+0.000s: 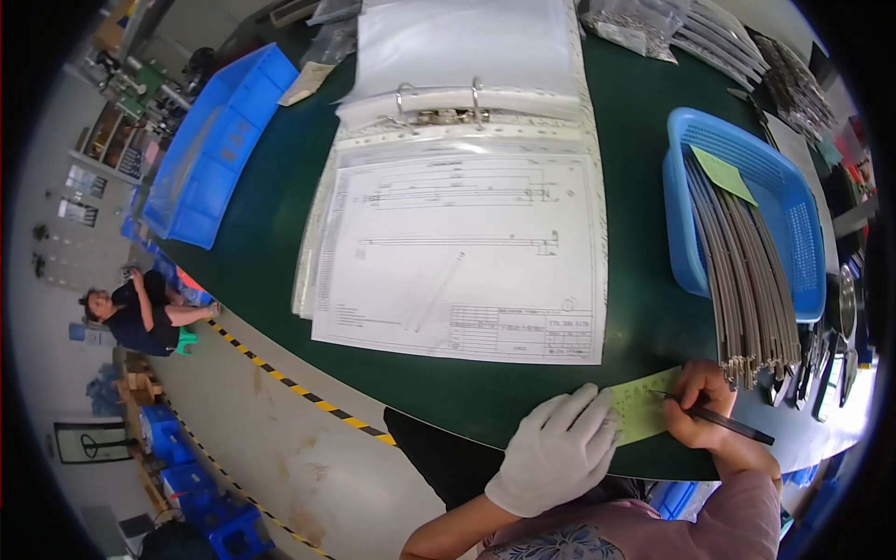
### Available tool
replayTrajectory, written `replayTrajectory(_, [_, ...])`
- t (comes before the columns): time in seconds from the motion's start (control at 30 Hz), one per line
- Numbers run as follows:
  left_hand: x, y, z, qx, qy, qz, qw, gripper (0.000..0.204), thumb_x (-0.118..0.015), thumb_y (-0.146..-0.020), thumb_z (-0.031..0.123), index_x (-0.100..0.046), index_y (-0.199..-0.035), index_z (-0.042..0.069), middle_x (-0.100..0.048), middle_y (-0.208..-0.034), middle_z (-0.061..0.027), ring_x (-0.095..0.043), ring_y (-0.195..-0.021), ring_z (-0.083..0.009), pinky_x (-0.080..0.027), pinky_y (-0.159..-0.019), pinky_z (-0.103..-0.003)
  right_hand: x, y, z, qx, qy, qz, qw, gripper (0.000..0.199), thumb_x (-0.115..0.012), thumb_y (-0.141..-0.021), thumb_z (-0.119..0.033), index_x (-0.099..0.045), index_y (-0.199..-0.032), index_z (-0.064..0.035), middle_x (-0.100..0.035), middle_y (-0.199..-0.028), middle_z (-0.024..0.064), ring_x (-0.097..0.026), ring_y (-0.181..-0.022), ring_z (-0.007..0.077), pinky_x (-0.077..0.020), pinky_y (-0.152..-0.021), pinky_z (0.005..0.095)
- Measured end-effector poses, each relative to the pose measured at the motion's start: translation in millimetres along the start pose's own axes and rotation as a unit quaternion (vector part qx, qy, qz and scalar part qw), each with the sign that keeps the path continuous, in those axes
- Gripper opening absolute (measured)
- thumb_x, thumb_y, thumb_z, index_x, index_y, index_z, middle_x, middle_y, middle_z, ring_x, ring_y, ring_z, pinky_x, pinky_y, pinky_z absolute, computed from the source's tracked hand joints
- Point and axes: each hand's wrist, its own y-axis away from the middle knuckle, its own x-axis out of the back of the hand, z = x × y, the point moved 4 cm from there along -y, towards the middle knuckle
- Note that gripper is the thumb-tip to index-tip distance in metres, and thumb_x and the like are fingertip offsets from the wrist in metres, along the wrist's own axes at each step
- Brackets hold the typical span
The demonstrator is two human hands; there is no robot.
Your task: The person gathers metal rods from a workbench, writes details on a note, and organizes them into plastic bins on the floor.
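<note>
My right hand [700,406], bare, is closed around a black pen [742,428], its tip on a yellow-green paper slip [642,411] near the table's front edge. Marks in dark ink cover part of that slip. My left hand [555,455] wears a white glove and lies flat over the slip's left end, fingers stretched out. Just beyond both hands, a ring binder holds a technical drawing [457,280] in a clear sleeve. To the right, a bundle of thin metal rods [747,289] leans out of a light blue basket [684,252], with another green slip [725,175] on top.
On the dark green table [271,233], a blue plastic bin [224,140] stands at the left. Bagged metal parts [635,28] lie at the far right; hand tools [812,369] lie beside the basket. Across the floor, a person [140,313] sits beyond striped tape.
</note>
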Motion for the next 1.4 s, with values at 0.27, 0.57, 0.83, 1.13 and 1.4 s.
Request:
replayTrajectory(0.27, [3,-4,0,0.027,-0.006,0.021,0.999,0.013,-0.066,-0.069,0.017,-0.062,-0.077,0.008,-0.058,-0.096,-0.0031,-0.056,-0.093,-0.0185,-0.046,-0.074,-0.031,-3,-5,2,-0.023,0.029,-0.010,0.999,0.026,-0.064,-0.066,0.004,-0.041,-0.066,-0.0083,-0.047,-0.062,0.0047,-0.043,-0.051,0.0125,-0.0328,-0.047,0.0241])
replayTrajectory(0.57, [6,-5,2,0.036,-0.002,0.038,0.999,0.012,-0.067,-0.068,0.017,-0.061,-0.073,0.008,-0.058,-0.094,-0.0029,-0.057,-0.091,-0.0186,-0.047,-0.071,-0.030,-1,-4,2,-0.036,0.015,-0.008,0.999,0.027,-0.064,-0.066,0.006,-0.041,-0.067,-0.0092,-0.046,-0.061,0.0042,-0.042,-0.050,0.0129,-0.0322,-0.048,0.0238])
replayTrajectory(0.83, [-3,-2,2,0.037,0.028,0.027,0.999,0.012,-0.067,-0.068,0.017,-0.061,-0.074,0.008,-0.058,-0.094,-0.0033,-0.057,-0.090,-0.0196,-0.047,-0.071,-0.031,0,2,3,-0.022,0.027,-0.016,0.999,0.029,-0.064,-0.067,0.006,-0.041,-0.066,-0.0102,-0.045,-0.060,0.0041,-0.043,-0.050,0.0145,-0.0322,-0.047,0.0253])
replayTrajectory(1.13, [7,-8,-5,0.009,-0.005,0.033,0.999,0.017,-0.067,-0.062,0.014,-0.058,-0.074,0.007,-0.057,-0.090,-0.0044,-0.055,-0.085,-0.0242,-0.043,-0.063,-0.035,-8,-19,-14,0.020,-0.025,-0.042,0.999,0.030,-0.063,-0.067,0.010,-0.042,-0.071,-0.0108,-0.045,-0.064,0.0026,-0.043,-0.052,0.0136,-0.0302,-0.047,0.0259])
replayTrajectory(1.4, [0,-5,-2,0.005,-0.025,0.023,0.999,0.015,-0.068,-0.065,0.016,-0.059,-0.074,0.007,-0.057,-0.094,-0.0040,-0.054,-0.089,-0.0206,-0.044,-0.063,-0.032,-8,-10,-8,0.044,0.023,-0.035,0.998,0.031,-0.063,-0.066,0.011,-0.042,-0.071,-0.0109,-0.044,-0.063,0.0025,-0.044,-0.050,0.0143,-0.0306,-0.045,0.0262])
